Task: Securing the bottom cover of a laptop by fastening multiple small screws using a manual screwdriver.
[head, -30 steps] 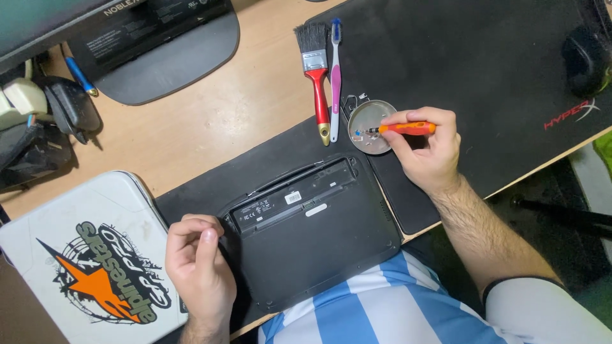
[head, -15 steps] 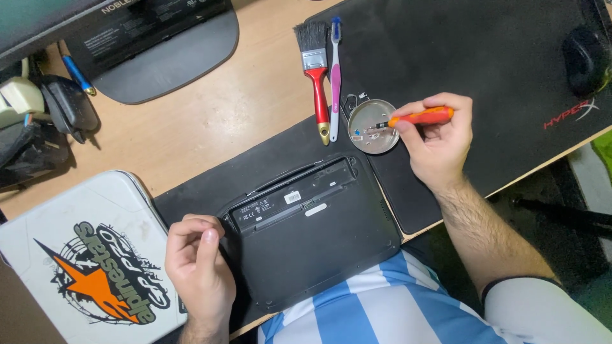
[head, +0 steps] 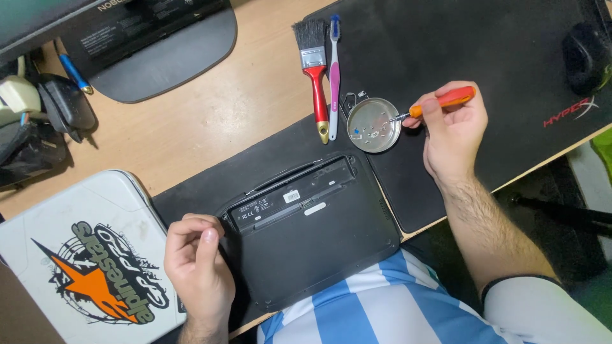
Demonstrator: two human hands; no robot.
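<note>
Home desk: monitor stand [head: 159,60], mouse mat [head: 484,76], mouse [head: 585,57].

Screwdriver [head: 440,100]: orange-red handle, silver shaft; round dish [head: 373,124]: plain silver-grey metal; upturned laptop [head: 312,229]: matt black with small white labels. Paintbrush [head: 314,70]: dark bristles, silver ferrule, red handle with a gold tip; toothbrush [head: 333,70]: blue head, white and magenta handle. Desk [head: 191,127]: light tan wood; mat [head: 446,44]: black with red lettering; white lid [head: 83,267]: orange-and-black star graphic; shirt [head: 382,306]: sky-blue and white stripes.
</note>
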